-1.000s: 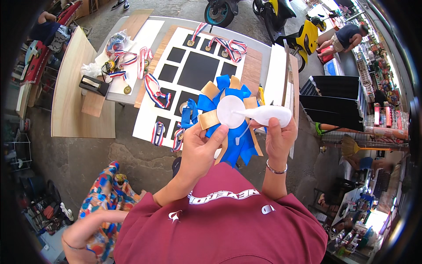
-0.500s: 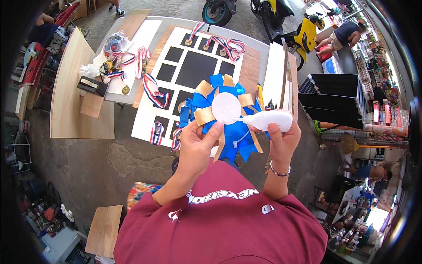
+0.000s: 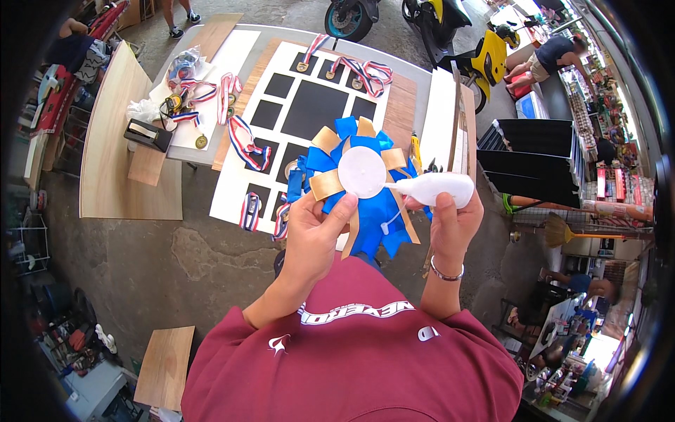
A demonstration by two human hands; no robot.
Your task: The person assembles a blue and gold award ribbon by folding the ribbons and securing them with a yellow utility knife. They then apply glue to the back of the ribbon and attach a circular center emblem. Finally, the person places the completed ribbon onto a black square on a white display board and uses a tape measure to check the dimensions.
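My left hand (image 3: 318, 228) pinches the lower left edge of a ribbon rosette (image 3: 377, 224), its thumb on the rim. Blue and gold loops ring the rosette's round white centre (image 3: 362, 171), and its tails hang toward me. My right hand (image 3: 453, 224) is wrapped round a white squeeze glue bottle (image 3: 439, 188) lying nearly level. The bottle's thin nozzle points left at the right edge of the white disc; whether it touches cannot be told. A small cap dangles from the bottle by a strap over the blue tails.
Beyond the rosette lies a white board (image 3: 235, 190) with black panels on a table. Several medals with striped ribbons (image 3: 246, 144) rest on and beside it. A black tape dispenser (image 3: 148, 135) stands at left. Black folded panels (image 3: 531, 162) and a yellow motorbike (image 3: 487, 58) are at right.
The glue bottle has shifted slightly right, its nozzle drawing away from the disc's middle toward its edge. The rosette and my left hand have stayed almost in place.
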